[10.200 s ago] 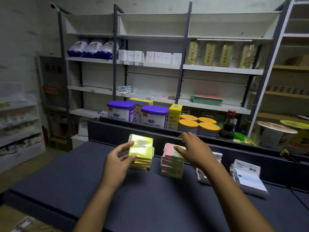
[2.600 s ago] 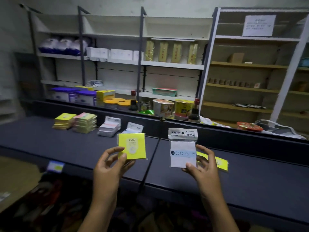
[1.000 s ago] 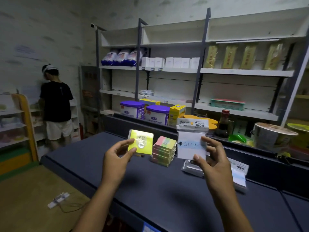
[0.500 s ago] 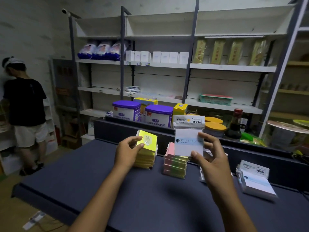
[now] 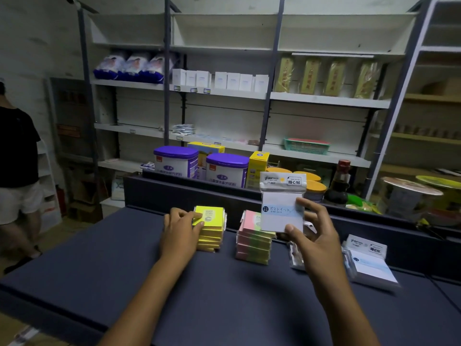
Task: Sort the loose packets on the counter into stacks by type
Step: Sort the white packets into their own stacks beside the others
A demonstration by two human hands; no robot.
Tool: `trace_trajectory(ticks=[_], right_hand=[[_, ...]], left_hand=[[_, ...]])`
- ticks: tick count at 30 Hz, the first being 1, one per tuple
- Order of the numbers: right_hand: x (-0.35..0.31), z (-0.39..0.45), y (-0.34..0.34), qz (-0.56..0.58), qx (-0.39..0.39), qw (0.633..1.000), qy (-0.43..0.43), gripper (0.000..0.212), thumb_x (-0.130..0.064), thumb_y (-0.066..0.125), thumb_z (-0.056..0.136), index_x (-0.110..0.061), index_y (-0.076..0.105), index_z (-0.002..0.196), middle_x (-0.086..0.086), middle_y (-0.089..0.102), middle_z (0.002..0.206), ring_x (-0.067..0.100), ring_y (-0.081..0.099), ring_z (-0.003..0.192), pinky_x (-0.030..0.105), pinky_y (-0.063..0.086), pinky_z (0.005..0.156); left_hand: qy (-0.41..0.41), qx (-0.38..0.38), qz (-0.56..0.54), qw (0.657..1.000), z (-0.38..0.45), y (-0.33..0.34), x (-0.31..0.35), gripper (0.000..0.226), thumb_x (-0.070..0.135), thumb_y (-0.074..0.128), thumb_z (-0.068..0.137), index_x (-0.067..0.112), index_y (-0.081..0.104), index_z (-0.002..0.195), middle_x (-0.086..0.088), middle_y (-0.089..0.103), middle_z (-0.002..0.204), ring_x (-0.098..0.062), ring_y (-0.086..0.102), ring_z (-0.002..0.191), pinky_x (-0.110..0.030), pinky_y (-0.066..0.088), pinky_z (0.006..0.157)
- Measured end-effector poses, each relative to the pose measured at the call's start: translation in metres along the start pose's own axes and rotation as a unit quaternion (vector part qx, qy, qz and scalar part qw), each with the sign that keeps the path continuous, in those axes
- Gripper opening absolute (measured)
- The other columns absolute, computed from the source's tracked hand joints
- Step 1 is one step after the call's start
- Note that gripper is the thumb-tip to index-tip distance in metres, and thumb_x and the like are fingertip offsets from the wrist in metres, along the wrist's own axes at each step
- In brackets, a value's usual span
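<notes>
The right hand (image 5: 315,236) pinches a flat white sticky-note packet in clear plastic (image 5: 282,208) between thumb at its lower edge and fingers at its right edge, holding it upright in the air above the dark blue matte counter (image 5: 224,295), in front of the pink-and-green stack of packets (image 5: 253,240). The left hand (image 5: 180,228) has its fingers curled round the left edge of a glossy square yellow packet (image 5: 209,216), with the thumb pressed on its face; that packet lies flat on top of the yellow stack (image 5: 210,238).

The two coloured stacks stand near each other with a strip of bare counter between them. To the right of the pink-and-green stack, a low pile of clear-wrapped packets (image 5: 295,255) lies partly hidden behind the right wrist, and a stack of white packets with header cards (image 5: 369,265) sits further right, near the raised dark ledge (image 5: 189,191) along the counter's back edge. The near half of the counter is open surface around both forearms.

Behind the ledge stand two purple-lidded round tins (image 5: 175,162), a yellow carton (image 5: 258,168) and a dark bottle with a red cap (image 5: 339,181). A person in a black shirt (image 5: 17,146) stands at the far left.
</notes>
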State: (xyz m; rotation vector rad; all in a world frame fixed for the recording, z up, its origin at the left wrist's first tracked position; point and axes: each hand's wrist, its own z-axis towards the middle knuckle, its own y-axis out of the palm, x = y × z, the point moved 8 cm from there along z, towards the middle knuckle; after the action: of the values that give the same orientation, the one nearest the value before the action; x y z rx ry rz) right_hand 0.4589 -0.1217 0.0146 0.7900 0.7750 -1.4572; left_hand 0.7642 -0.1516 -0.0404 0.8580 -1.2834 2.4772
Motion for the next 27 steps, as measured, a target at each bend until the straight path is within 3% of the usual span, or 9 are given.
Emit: trace_trajectory(ticks=[5,10,15,20,21,24,27], right_hand=[[-0.007,-0.001,-0.028,-0.014,0.017,1.000,-0.003,0.054,0.002,0.067,0.089,-0.038,0.058,0.124,-0.005,0.066,0.116,0.014,0.074,0.092,0.025,0.061,0.076],[-0.012,-0.002,-0.074,-0.032,0.043,0.999,-0.003,0.055,0.003,0.068,0.088,-0.036,0.059,0.125,-0.009,0.065,0.111,0.008,0.072,0.090,0.018,0.058,0.068],[-0.019,-0.004,-0.135,-0.082,0.068,0.994,-0.001,0.053,-0.002,0.072,0.087,-0.040,0.060,0.122,-0.009,0.067,0.111,0.007,0.068,0.099,0.026,0.059,0.076],[-0.013,-0.005,-0.199,-0.106,0.085,0.990,0.031,0.051,-0.005,0.075,0.085,-0.037,0.061,0.122,-0.005,0.067,0.115,0.021,0.065,0.108,0.049,0.057,0.090],[-0.010,-0.005,-0.209,-0.107,0.085,0.990,0.037,0.050,-0.005,0.075,0.085,-0.036,0.062,0.121,-0.004,0.067,0.114,0.021,0.065,0.107,0.047,0.058,0.088],[0.003,-0.004,-0.236,-0.116,0.083,0.989,0.047,0.049,-0.006,0.077,0.083,-0.035,0.063,0.120,-0.006,0.067,0.110,0.013,0.065,0.102,0.022,0.055,0.074],[0.021,0.001,-0.254,-0.145,0.080,0.984,0.065,0.048,-0.008,0.080,0.081,-0.034,0.064,0.118,-0.009,0.067,0.113,0.004,0.061,0.102,0.019,0.048,0.077]], left_hand=[[0.083,0.012,0.043,0.996,-0.006,-0.007,0.044,0.029,0.039,0.062,0.093,0.029,0.063,0.120,0.003,0.052,0.120,-0.017,0.048,0.114,-0.032,0.041,0.092],[0.177,-0.020,0.041,0.983,-0.026,0.001,0.114,0.026,0.047,0.060,0.091,0.032,0.063,0.112,0.009,0.059,0.112,-0.011,0.055,0.106,-0.028,0.046,0.080],[0.213,-0.053,0.070,0.973,-0.055,0.026,0.175,0.031,0.053,0.057,0.091,0.033,0.059,0.114,0.010,0.060,0.114,-0.012,0.058,0.107,-0.031,0.048,0.080],[0.232,-0.066,0.083,0.967,-0.087,0.051,0.229,0.034,0.054,0.056,0.092,0.031,0.059,0.116,0.007,0.061,0.114,-0.015,0.057,0.107,-0.032,0.050,0.082],[0.235,-0.070,0.085,0.966,-0.092,0.056,0.238,0.035,0.054,0.055,0.092,0.030,0.058,0.118,0.006,0.060,0.115,-0.015,0.057,0.107,-0.032,0.050,0.082],[0.236,-0.079,0.084,0.965,-0.105,0.068,0.259,0.037,0.055,0.054,0.093,0.031,0.057,0.121,0.007,0.060,0.119,-0.015,0.056,0.110,-0.033,0.050,0.085],[0.233,-0.079,0.092,0.965,-0.116,0.077,0.271,0.036,0.055,0.053,0.093,0.033,0.055,0.121,0.009,0.059,0.123,-0.014,0.054,0.115,-0.034,0.048,0.089]])
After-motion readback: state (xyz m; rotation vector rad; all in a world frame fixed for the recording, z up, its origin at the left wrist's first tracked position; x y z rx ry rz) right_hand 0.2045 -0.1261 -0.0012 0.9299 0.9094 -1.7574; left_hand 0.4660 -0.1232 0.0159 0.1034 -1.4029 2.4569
